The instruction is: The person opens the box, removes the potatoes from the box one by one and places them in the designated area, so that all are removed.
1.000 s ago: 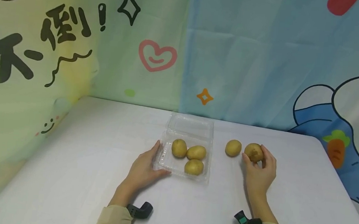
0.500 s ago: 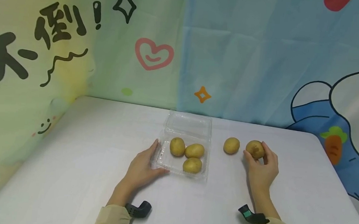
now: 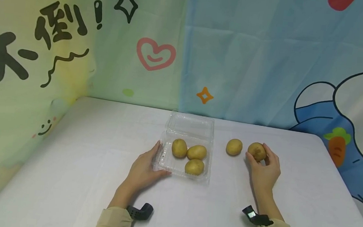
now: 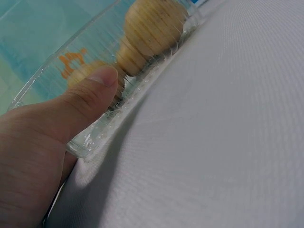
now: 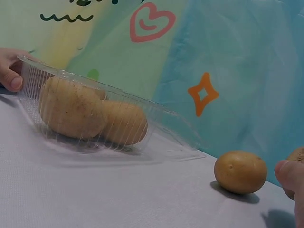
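Observation:
A clear plastic clamshell container (image 3: 167, 161) lies with its lid (image 3: 191, 123) folded back. Three yellow potatoes (image 3: 194, 167) sit inside it. My left hand (image 3: 143, 168) holds the container's near left corner, thumb along the front wall and fingers along the left side; in the left wrist view the thumb (image 4: 88, 95) presses that wall. To the right, my right hand (image 3: 265, 174) pinches a potato (image 3: 256, 151) between thumb and fingers. In the right wrist view, that held potato (image 5: 297, 159) shows only partly, its shadow below it. Another potato (image 5: 240, 172) lies alone between container and right hand.
A white-covered table (image 3: 75, 176) carries everything. Behind it hangs a printed cloth backdrop (image 3: 247, 61), meeting the table's back edge close behind the lid. Each wrist wears a black camera mount (image 3: 140, 211).
Over the last second the right hand has shifted slightly to the right with its potato, away from the lone potato. The left hand and the container stay in place; the head view has tilted a little.

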Tool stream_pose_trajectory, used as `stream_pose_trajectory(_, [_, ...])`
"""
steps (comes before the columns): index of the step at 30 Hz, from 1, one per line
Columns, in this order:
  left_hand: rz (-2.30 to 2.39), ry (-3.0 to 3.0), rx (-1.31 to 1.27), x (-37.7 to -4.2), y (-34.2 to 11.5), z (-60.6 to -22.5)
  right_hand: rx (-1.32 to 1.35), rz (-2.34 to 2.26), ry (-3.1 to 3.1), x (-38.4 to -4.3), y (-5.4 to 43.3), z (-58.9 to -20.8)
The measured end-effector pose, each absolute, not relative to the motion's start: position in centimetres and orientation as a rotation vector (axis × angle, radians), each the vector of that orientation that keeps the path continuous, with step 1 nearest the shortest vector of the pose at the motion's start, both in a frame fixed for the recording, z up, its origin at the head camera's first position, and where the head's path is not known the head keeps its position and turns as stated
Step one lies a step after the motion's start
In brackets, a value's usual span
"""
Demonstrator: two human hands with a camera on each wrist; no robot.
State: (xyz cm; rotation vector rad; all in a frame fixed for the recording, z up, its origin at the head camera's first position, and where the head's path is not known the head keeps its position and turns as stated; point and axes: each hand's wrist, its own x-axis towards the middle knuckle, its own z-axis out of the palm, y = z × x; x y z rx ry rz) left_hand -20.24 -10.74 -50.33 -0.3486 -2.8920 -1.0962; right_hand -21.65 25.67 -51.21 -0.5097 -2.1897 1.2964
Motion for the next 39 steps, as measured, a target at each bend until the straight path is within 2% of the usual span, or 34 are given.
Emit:
stream_pose_trajectory(28, [-1.097,-2.881,-0.359,-20.23,-10.75,-50.26,-0.366,1.123,-2.429,-21.76,25.7,-51.56])
stream_pose_trajectory(39, [-1.102,-2.882,-0.36,-20.24,-10.72,-50.48,-0.358,1.152,-2.535,-21.41,25.73,-50.64])
